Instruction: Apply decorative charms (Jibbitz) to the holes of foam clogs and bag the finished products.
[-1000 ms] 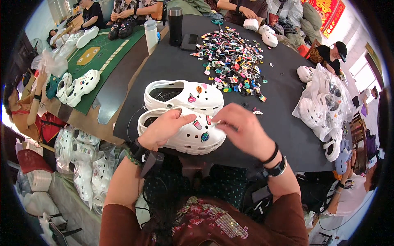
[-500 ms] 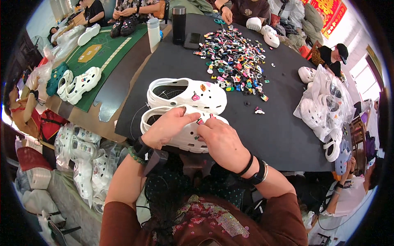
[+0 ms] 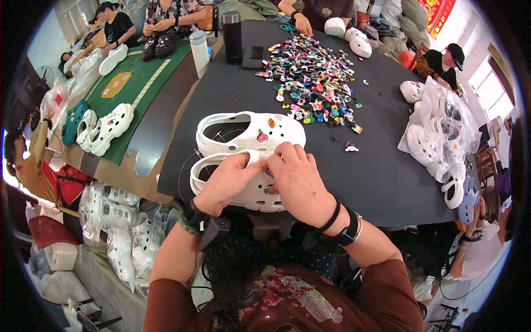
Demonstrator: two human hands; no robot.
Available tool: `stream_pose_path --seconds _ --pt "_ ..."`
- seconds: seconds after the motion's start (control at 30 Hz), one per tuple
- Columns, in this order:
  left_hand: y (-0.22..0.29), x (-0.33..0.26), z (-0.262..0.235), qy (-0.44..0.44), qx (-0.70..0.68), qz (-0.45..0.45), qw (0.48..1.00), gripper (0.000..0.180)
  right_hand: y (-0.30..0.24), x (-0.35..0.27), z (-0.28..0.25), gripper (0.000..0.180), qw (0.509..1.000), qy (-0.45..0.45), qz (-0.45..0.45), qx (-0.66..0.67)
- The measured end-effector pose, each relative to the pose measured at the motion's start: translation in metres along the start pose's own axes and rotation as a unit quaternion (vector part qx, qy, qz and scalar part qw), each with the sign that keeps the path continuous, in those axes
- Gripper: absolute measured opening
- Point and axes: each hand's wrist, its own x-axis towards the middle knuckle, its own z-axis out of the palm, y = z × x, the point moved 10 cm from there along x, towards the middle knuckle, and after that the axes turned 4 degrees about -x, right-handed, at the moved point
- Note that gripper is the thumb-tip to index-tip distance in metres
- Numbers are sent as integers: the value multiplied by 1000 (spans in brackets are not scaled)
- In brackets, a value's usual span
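Note:
Two white foam clogs lie side by side on the black table. The far clog (image 3: 287, 130) carries a few charms, one pink (image 3: 262, 136) and one orange-brown (image 3: 271, 122). Both my hands are at the toe of the near clog (image 3: 251, 195). My left hand (image 3: 229, 181) is closed on its upper, thumb reaching over the top. My right hand (image 3: 301, 180) is closed in a pinch over the toe, its fingertips meeting the left thumb at a small shoe charm, mostly hidden. A small greenish charm (image 3: 267, 189) shows on the clog's near side.
A heap of colourful shoe charms (image 3: 318, 77) covers the table's far middle. A black tumbler (image 3: 232, 39), a white bottle (image 3: 199, 54) and a phone (image 3: 253, 57) stand or lie at far left. Bagged clogs (image 3: 437, 133) are at right. A co-worker's hand (image 3: 303, 25) is beyond the heap.
My right fingers have moved up and over the clog's toe, covering the red charms seen before. The left hand stays on the clog. The view has shifted slightly.

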Motion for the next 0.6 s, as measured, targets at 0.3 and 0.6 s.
stream_pose_path --seconds 0.3,0.6 --pt "12 -10 0 50 112 -7 992 26 14 11 12 51 999 1 54 -9" --pt "42 -20 2 167 371 215 888 34 19 2 22 68 997 -30 57 37"
